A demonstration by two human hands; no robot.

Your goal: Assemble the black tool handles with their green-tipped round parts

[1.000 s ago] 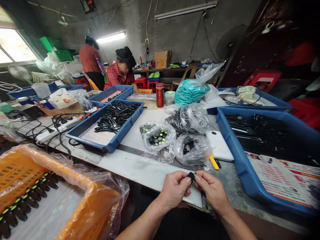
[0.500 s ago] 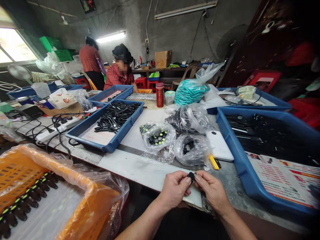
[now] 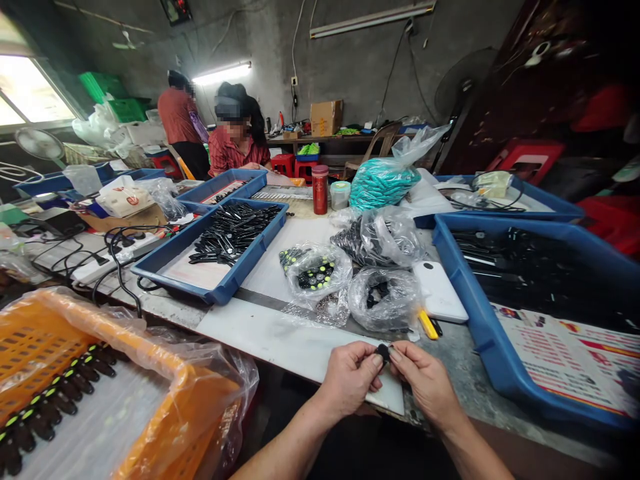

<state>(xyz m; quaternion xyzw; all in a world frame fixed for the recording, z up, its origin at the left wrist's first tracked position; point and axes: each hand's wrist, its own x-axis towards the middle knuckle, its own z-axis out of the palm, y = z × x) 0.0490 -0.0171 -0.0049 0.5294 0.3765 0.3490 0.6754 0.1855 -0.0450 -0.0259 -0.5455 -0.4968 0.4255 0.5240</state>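
Between my two hands, over the near edge of the white board (image 3: 270, 340), is a small black part (image 3: 383, 353). My left hand (image 3: 350, 377) pinches it between thumb and fingers. The fingertips of my right hand (image 3: 423, 380) grip its other side. Just beyond sits an open clear bag (image 3: 385, 300) with black pieces inside. To its left another bag (image 3: 317, 270) holds black pieces with yellow-green dots. A yellow-handled cutter (image 3: 427, 325) lies beside a white device (image 3: 440, 291).
Blue trays of black parts stand at left (image 3: 220, 290) and right (image 3: 480, 333). A plastic-lined orange crate (image 3: 185, 400) is at lower left. Farther back are a red bottle (image 3: 320, 190), a bag of teal pieces (image 3: 383, 181) and two people, one seated (image 3: 233, 150), one standing (image 3: 177, 117).
Across the table, the seated person's head and arms have shifted, with a hand now raised near the far blue tray. The standing person moved slightly. My hands look the same.
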